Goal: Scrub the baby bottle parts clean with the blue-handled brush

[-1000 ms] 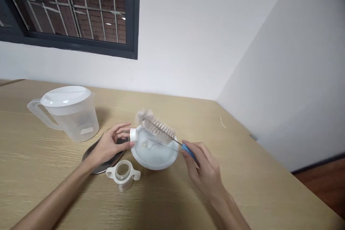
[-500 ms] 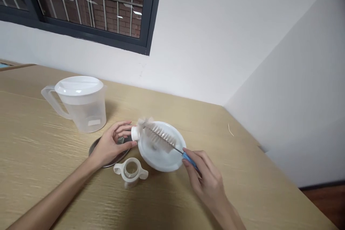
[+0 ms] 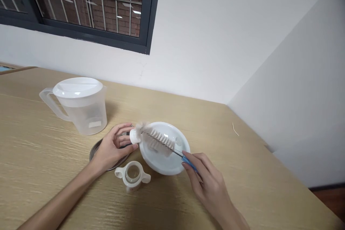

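My left hand (image 3: 114, 148) holds a small white cap (image 3: 135, 136) between thumb and fingers, near the left rim of a white bowl (image 3: 172, 169). In my right hand (image 3: 207, 179) is the blue handle of a bottle brush (image 3: 161, 139). The brush's pale bristles slant over the bowl, and its blurred tip meets the cap's open side. A two-handled clear bottle (image 3: 133, 173) stands upright in front of the bowl. Under my left hand lies a round metal tray (image 3: 95, 150), partly hidden by the hand.
A lidded translucent pitcher (image 3: 87, 115) stands at the back left of the wooden table (image 3: 54, 158). A thin pale strip (image 3: 235, 129) lies on the right. Behind the table are a white wall and a barred window (image 3: 115, 3).
The brush has shifted slightly while its tip stays at the cap. The cap is turned a little more toward the camera. The whole view has moved slightly.
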A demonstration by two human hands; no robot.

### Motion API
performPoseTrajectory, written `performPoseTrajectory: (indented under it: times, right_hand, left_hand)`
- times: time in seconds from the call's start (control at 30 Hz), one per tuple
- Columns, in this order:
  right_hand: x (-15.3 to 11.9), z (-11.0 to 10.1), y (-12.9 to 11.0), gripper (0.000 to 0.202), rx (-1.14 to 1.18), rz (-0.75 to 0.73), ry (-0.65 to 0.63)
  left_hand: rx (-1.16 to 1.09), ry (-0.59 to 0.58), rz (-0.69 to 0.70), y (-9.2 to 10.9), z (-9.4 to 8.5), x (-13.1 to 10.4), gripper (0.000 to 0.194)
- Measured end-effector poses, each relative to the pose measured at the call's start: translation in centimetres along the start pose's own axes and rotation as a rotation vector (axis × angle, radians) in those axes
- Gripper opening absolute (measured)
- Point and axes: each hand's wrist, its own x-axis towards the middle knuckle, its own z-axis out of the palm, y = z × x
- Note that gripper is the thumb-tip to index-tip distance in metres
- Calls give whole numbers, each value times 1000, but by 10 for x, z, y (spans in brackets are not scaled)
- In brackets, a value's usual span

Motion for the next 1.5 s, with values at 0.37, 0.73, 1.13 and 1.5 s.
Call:
performPoseTrajectory:
  times: [0.37, 0.73, 1.13, 1.5]
  right_hand:
    - [0, 0, -2, 44, 30, -5, 14]
    - [-2, 0, -1, 42, -7, 41, 87]
    - [0, 2, 1, 40, -17, 76, 113]
    - [0, 3, 8, 41, -41, 53, 73]
  left_hand:
    - [-158, -21, -102, 13, 9, -3, 55]
    - [-171, 26, -85, 18, 7, -1, 55]
    - [-86, -40, -40, 10, 2, -1, 49]
    - [-56, -8, -31, 7, 0, 0, 49]
